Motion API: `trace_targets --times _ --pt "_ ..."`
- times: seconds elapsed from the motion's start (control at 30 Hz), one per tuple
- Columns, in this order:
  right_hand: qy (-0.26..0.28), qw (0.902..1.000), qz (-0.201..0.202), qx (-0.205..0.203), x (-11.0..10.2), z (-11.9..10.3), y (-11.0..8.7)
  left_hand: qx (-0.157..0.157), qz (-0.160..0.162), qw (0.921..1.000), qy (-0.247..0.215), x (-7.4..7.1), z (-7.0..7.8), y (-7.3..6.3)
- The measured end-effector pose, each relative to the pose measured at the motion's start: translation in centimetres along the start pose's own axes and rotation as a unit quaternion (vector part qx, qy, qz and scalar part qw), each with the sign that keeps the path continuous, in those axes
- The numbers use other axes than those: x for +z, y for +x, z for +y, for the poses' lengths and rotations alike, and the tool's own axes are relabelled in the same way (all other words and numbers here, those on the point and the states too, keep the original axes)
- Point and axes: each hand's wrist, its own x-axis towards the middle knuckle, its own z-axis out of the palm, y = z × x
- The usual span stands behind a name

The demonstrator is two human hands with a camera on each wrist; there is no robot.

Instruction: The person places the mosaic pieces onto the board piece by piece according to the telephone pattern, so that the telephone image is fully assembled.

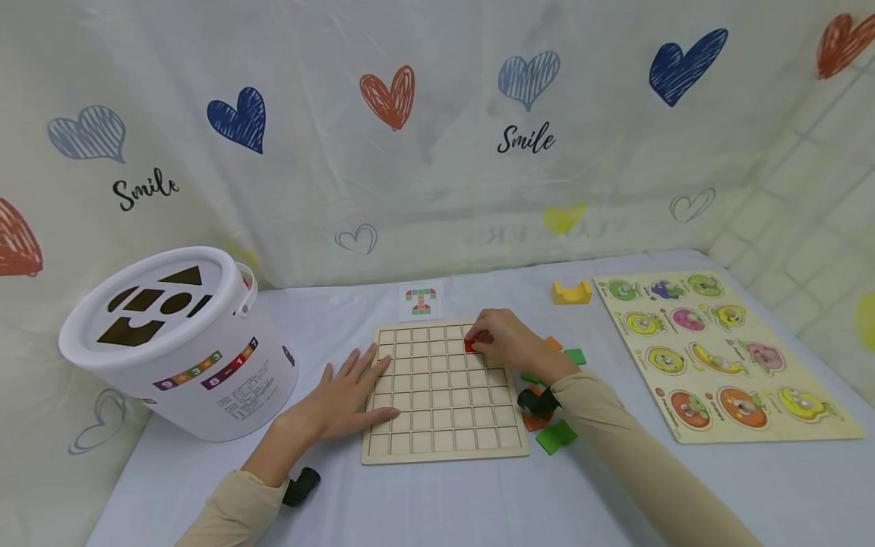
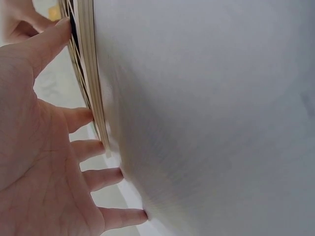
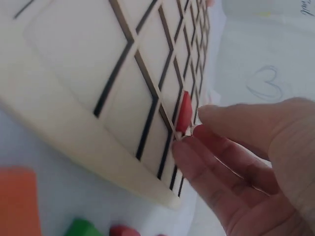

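A wooden grid board (image 1: pixel 444 459) with square cells lies in the middle of the table. My left hand (image 1: pixel 338 403) rests flat at its left side, fingers spread; the left wrist view shows the thumb (image 2: pixel 51 42) on the board and some fingertips reaching the tablecloth. Over the board's far right part, my right hand (image 1: pixel 511 343) pinches a small red block (image 1: pixel 469 346) between thumb and fingertips. Seen from the right wrist, the red block (image 3: pixel 184 113) stands tilted at the grid; whether it touches a cell's floor I cannot tell. A small pattern card (image 1: pixel 421 301) lies behind the board.
Green blocks (image 1: pixel 557 437) and orange blocks lie right of the board, partly beneath my right forearm. A white lidded bucket (image 1: pixel 225 380) stands at left. A fruit puzzle board (image 1: pixel 745 433) lies at right, with a yellow arched block (image 1: pixel 571 293) near its far left corner.
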Motion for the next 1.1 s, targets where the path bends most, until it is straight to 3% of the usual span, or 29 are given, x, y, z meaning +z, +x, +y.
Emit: trace_targets --times 0.23,0.5,0.7,0.97,1.1 --pt "0.035 0.9992 -0.017 0.013 -2.3 0.9 -2.0 -0.001 0.002 1.0000 0.000 0.0 0.0 0.0" --pt "0.014 0.9990 -0.042 -0.001 -5.7 2.3 -5.7 -0.002 0.002 1.0000 0.003 0.1 0.0 0.1" --pt "0.025 0.9982 -0.053 0.011 -7.2 3.8 -8.3 -0.003 0.004 1.0000 0.004 0.1 -0.1 0.0" --pt "0.008 0.9969 -0.066 0.043 -7.4 5.3 -9.4 0.000 0.001 1.0000 0.004 0.4 0.0 0.2" --pt "0.009 0.9970 -0.071 0.030 -6.8 5.2 -9.3 0.002 0.003 1.0000 0.005 0.2 0.1 0.1"
